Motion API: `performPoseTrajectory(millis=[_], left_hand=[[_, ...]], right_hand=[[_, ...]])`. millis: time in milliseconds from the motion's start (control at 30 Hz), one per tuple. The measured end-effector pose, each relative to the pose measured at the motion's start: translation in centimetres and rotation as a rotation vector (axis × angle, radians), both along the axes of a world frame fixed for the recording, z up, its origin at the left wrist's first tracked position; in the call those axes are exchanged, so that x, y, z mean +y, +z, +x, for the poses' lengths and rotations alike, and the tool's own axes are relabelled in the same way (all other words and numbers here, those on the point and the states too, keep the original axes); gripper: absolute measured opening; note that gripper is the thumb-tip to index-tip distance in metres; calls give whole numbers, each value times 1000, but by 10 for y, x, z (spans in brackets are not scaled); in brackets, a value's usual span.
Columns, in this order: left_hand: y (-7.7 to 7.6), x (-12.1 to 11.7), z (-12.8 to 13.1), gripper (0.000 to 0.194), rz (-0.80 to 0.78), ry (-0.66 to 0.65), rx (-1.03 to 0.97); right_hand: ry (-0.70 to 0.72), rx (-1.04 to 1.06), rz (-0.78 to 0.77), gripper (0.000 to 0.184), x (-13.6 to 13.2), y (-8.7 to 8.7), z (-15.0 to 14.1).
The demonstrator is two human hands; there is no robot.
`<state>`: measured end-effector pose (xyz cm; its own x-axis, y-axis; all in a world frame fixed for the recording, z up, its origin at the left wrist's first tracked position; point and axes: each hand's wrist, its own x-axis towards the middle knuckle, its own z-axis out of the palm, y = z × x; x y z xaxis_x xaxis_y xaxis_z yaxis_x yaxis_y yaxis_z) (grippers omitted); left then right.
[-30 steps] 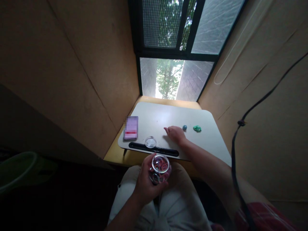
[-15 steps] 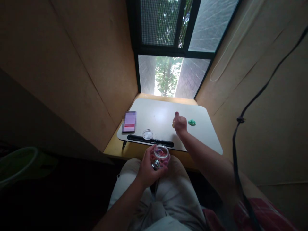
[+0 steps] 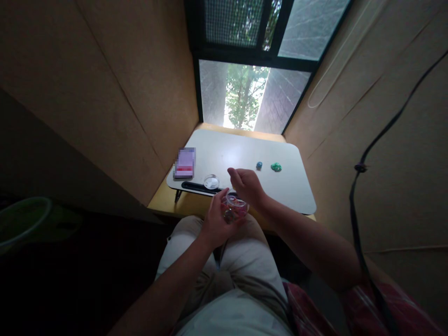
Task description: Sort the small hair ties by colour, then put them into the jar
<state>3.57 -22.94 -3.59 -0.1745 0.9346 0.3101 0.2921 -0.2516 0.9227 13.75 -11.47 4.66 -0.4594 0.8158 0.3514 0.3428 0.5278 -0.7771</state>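
Note:
My left hand (image 3: 217, 221) is wrapped around a small clear jar (image 3: 241, 213) above my lap. Inside it are red, pink and purple loops that look like small elastic bands, and a shiny round piece shows at its front. Closed into a fist, my right hand (image 3: 248, 185) is just above the jar's open mouth. A hint of yellow shows at its fingers, too small to name. Beyond it, a small blue bundle (image 3: 259, 165) and a green bundle of bands (image 3: 276, 167) lie on the white lap table (image 3: 224, 144).
A clear round lid (image 3: 212, 181) lies by the table's black slot (image 3: 196, 187). A phone (image 3: 185, 163) with a blurred screen rests at the left end. A dark cord (image 3: 353, 210) hangs at the right. A green basket (image 3: 28, 224) stands at the lower left.
My right hand has come back from the tabletop to just above the jar. The blue bundle now shows where that hand was. My view has tipped down slightly; the left hand still holds the jar.

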Motion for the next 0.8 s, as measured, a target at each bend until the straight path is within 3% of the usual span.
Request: performPoseTrajectory(millis=[333,800], left_hand=[[7,-10,-6,94,13,-4,-24],[12,-11,-6,96,23,-30,-118]], right_hand=[[120,337,-290,68,-7,11,-9],[193,452,-372,68,-17,26,-16]])
